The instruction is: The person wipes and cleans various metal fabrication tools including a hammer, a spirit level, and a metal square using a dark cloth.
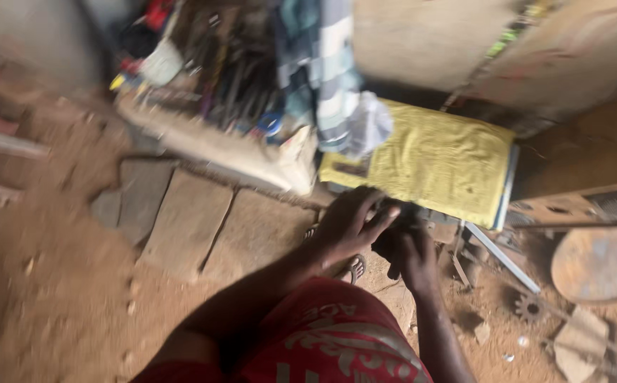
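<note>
Gripping a small dark object (393, 237) between both hands calls for a firm, steady hold: the frame is blurred by motion, so slowing down would help keep the part under control. Left hand (351, 225) lies over the object from above and the near side, fingers extended and laid across it. Right hand (413, 257) closes around the object from below, fingers curled; how tightly it clamps cannot be told. The two hands touch each other at the object, which sits between them, low above the dirt floor (60, 284).

Support the object with the lower hand and let the upper hand guide, keeping the fingers away from any edges.

Just beyond the hands lies a yellow cloth (440, 159) draped over a flat box. Beyond and to the left stands a cluttered tool tray (216, 135). To the right of the hands, a small gear (530, 308) rests on the floor, near a round rusty plate (599, 262).
</note>
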